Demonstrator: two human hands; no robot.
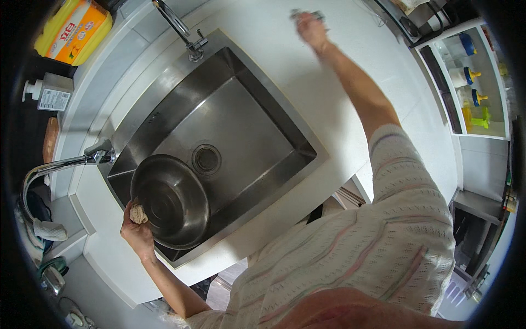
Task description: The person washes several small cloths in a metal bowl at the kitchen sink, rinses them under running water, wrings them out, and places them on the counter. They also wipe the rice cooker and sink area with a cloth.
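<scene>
My left hand [139, 240] grips the near-left rim of a round stainless steel basin [176, 205], together with a beige, crumpled lump [138, 214] that may be a scrubber or cloth. The basin is tilted over the left corner of a stainless steel sink [242, 119], beside its round drain [206, 159]. Nothing shows inside the basin. Far off at the upper right, my right hand [311, 33] reaches over the white countertop [263, 37]. Its fingers are closed around a small greyish bunched thing [318, 15], too blurred to name.
One chrome faucet [176, 22] stands behind the sink, another faucet [61, 164] at its left corner. A yellow detergent jug [78, 33] and a pump bottle [57, 92] sit on the ledge. At right, a white cabinet [499, 111] holds several baby bottles [458, 77].
</scene>
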